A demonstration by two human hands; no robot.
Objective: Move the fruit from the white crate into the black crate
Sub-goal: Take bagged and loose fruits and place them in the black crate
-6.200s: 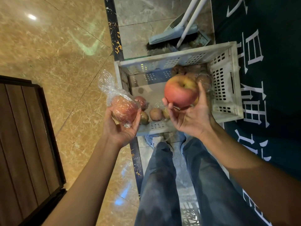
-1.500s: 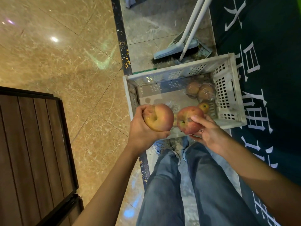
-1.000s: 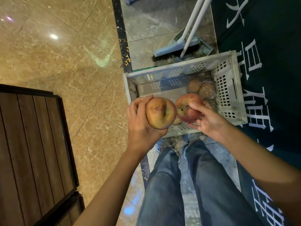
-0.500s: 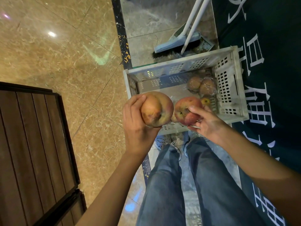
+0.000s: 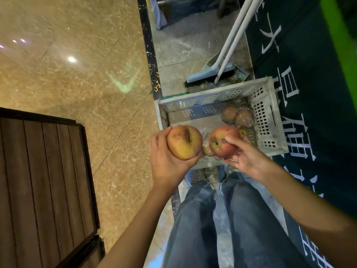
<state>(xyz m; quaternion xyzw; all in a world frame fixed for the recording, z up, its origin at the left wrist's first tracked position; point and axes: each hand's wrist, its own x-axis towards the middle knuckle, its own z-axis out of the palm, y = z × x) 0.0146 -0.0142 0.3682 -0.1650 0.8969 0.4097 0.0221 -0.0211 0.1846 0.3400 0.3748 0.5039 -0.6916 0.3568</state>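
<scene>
White plastic crate (image 5: 271, 120): sits on the floor at the far centre-right, its walls perforated, directly beyond the person's knees.
Left hand (image 5: 167, 159): raised above the crate's near-left corner, fingers and palm wrapped firmly round a yellow-red apple (image 5: 184, 142).
Yellow-red apple: large, blotched brown near its stem dimple, which faces up and toward the camera; held clear of the crate.
Right hand (image 5: 244, 156): raised above the crate's near rim, fingertips and thumb pinching a red apple (image 5: 222, 141).
Red apple: smaller than the other, dimple turned toward the left; just beside the yellow-red apple, a narrow gap between them.
Fruit left in crate: two brownish round fruits in clear wrap (image 5: 237, 116) lie in the far-right corner, touching each other; a small yellowish fruit (image 5: 243, 132) shows just behind the right hand; another pale fruit (image 5: 207, 149) shows in the gap between the two apples.
Black crate: cannot be identified in this view.
Floor: tan marble tile (image 5: 77, 74) on the left, grey tile past a dark strip.
Wooden panel (image 5: 42, 186): dark slats, near left.
Broom (image 5: 209, 73): blue head and white handle, lying beyond the crate's far wall.
Dark mat (image 5: 318, 93): white lettering, right of the crate.
Legs (image 5: 222, 219): blue jeans, near centre.
</scene>
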